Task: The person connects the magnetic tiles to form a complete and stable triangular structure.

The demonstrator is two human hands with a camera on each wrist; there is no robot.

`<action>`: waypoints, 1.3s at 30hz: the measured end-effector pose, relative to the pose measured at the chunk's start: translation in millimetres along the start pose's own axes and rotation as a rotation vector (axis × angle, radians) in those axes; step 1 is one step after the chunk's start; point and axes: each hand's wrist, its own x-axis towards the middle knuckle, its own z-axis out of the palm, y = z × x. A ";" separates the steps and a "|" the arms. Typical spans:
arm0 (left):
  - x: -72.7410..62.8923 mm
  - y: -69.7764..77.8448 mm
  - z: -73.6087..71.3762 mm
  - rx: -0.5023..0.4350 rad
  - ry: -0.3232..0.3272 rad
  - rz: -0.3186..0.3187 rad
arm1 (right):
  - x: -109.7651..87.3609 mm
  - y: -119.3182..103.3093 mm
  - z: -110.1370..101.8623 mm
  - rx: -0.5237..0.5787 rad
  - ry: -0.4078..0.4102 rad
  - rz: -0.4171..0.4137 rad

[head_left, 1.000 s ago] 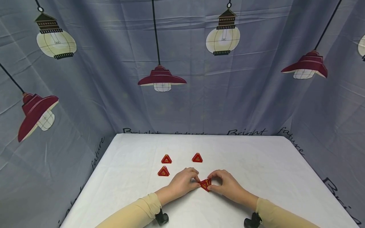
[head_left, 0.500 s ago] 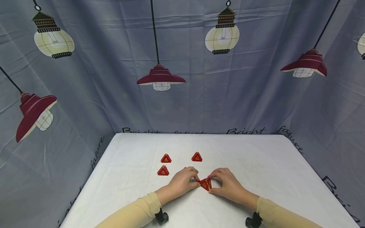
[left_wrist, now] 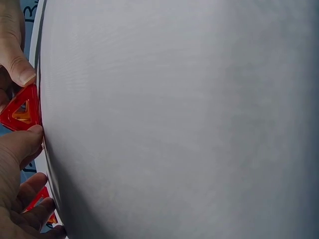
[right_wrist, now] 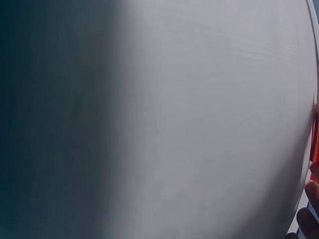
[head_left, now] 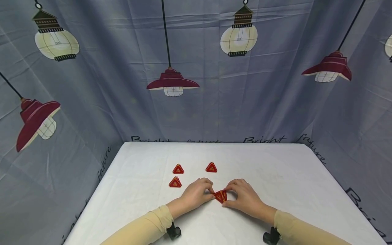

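Note:
A red triangular building block (head_left: 220, 196) with a gold inner triangle is between my two hands, low over the near middle of the white table. My left hand (head_left: 196, 193) pinches its left corner between thumb and fingertips. My right hand (head_left: 245, 196) grips its right side, thumb at the near corner and index finger at the far one. The left wrist view shows the block (left_wrist: 33, 102) as a red frame with an open centre and orange inside, a thumb at either end. Only a red sliver (right_wrist: 315, 142) of it appears at the right wrist view's edge.
Beyond my left hand, two similar red triangular blocks lie on the table, a far one (head_left: 178, 169) and a nearer one (head_left: 175, 182). A third block (head_left: 211, 167) lies farther right. Grey curtains (head_left: 214, 115) with printed lamps surround the white table (head_left: 275, 163).
My right hand shifts its fingers slightly on the block, and the block turns a little, showing a gold edge near its right side. My left hand keeps its place.

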 end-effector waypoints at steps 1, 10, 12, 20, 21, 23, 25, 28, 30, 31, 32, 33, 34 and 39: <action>0.1 0.1 -0.2 0.000 -0.001 0.000 | 0.3 -0.3 -0.5 -0.004 0.000 -0.001; 1.0 0.5 -0.5 0.006 -0.001 -0.005 | 1.2 -0.2 -3.6 -0.024 0.006 -0.019; 1.5 0.7 -0.5 0.007 0.000 -0.006 | 1.3 -0.3 -3.7 -0.033 0.001 -0.024; 1.8 0.6 0.5 0.006 0.004 -0.001 | 2.2 -3.4 -4.1 -0.035 -0.026 -0.006; 1.9 0.8 0.6 0.005 0.005 -0.002 | 2.3 -4.0 -4.4 -0.035 -0.028 -0.004; 1.8 1.0 0.7 0.005 0.006 -0.001 | 2.4 -4.7 -4.7 -0.038 -0.031 -0.002; 1.6 1.2 0.8 0.006 0.007 0.000 | 2.4 -5.2 -5.1 -0.043 -0.030 -0.008; 0.4 1.4 0.7 0.011 0.013 0.004 | 2.7 -5.3 -5.0 -0.059 -0.030 -0.032; -0.7 1.5 0.7 0.027 0.020 0.002 | 3.2 -4.9 -4.3 -0.080 -0.034 -0.054; -1.3 1.7 0.6 0.039 0.023 0.000 | 3.6 -4.8 -4.1 -0.092 -0.036 -0.064; -2.0 1.8 0.4 0.050 0.029 -0.003 | 4.1 -4.7 -3.7 -0.104 -0.039 -0.072; -2.5 1.9 0.2 0.064 0.036 -0.008 | 4.9 -4.8 -3.4 -0.116 -0.040 -0.078; -2.7 2.0 0.0 0.077 0.043 -0.015 | 5.9 -4.8 -3.2 -0.125 -0.038 -0.082; -2.8 2.2 -1.8 0.111 0.077 -0.062 | 13.6 -5.7 -2.7 -0.125 -0.024 -0.035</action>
